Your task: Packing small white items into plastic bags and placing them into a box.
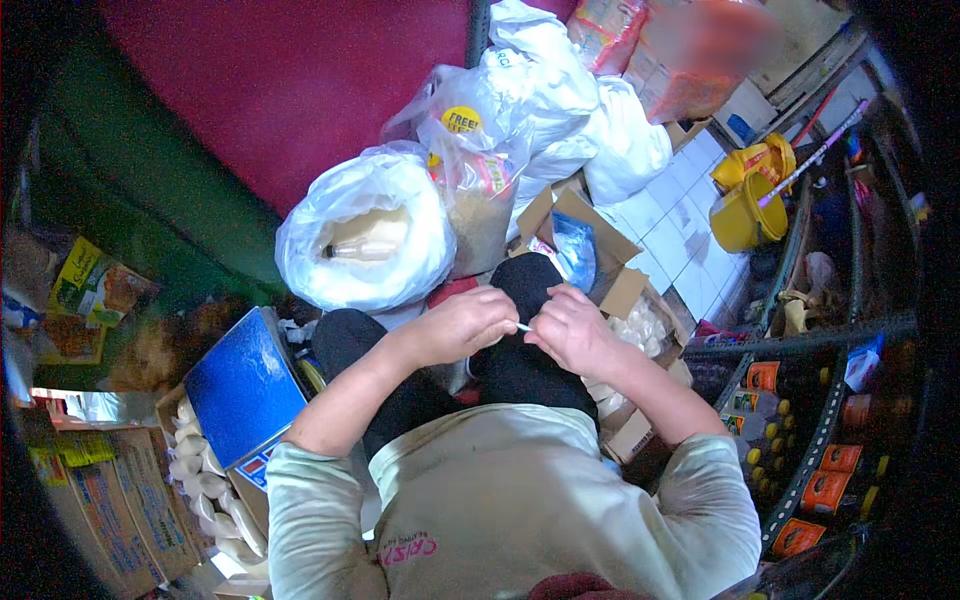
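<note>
My left hand (472,322) and my right hand (568,330) meet above my knees, fingers curled. A small, thin, pale green-and-white item (523,327) spans the gap between them, pinched at both ends; its kind is too small to tell. Beyond my left hand stands a sack lined with clear plastic (292,251), with pale powder or grain inside. A clear bottle (366,248) lies on that content. Beside the sack is a clear plastic bag of brownish grain (480,225). An open cardboard box (622,289) holding a blue plastic bag (574,247) sits past my right hand.
At left stand a blue flat-topped box or scale (241,390) and a carton of filled small bags (202,480). White sacks (547,82) pile up ahead. A yellow bucket (742,217) is on the tiled floor (675,195). Shelves with bottles (757,405) line the right side.
</note>
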{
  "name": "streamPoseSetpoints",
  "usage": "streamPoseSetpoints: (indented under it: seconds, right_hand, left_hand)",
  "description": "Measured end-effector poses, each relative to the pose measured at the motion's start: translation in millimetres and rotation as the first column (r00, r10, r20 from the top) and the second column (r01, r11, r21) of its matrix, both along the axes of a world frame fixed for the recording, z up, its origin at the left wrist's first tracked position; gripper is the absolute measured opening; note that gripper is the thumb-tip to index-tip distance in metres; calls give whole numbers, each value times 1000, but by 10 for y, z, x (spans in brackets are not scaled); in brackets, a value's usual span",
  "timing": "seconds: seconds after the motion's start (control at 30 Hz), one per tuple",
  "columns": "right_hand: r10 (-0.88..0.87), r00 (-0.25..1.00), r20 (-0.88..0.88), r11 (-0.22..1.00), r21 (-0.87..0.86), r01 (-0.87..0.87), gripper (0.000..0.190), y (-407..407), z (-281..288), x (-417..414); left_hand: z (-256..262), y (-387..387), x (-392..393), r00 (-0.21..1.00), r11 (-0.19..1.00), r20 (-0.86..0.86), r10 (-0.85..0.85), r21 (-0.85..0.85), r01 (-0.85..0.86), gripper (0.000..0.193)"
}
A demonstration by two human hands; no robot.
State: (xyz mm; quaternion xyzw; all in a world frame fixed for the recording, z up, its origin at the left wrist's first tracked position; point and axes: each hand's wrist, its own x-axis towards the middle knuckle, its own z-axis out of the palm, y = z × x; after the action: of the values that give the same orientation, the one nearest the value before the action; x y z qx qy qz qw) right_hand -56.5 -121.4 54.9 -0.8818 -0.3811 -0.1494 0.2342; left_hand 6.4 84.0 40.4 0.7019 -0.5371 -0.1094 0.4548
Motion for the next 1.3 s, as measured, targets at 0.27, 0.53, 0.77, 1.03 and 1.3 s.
streamPoseSetpoints:
  seconds: [0.27,0.53,0.77,1.03,1.3]
  right_hand:
    - [135,988,70,990,-60,-131,9,-24,22,56]
    - [-50,979,196,997,62,38,8,-197,245,278]
    - [355,912,-204,50,979,199,8,42,299,251]
    - [40,997,-72,907,420,-6,17,-512,710,276]
    - [-375,905,199,924,150,351,13,-340,4,522]
  left_hand:
    - [-35,182,16,898,977,-434,-74,149,152,25]
    - [460,49,418,970,976,-215,-110,163,146,20]
    - [1368,-755,697,895,950,420,147,-312,-9,13]
    - [1112,-741,398,920,853,-55,-388,-399,336,9]
    - [-173,-794,260,463,793,-886,27,-263,-550,10]
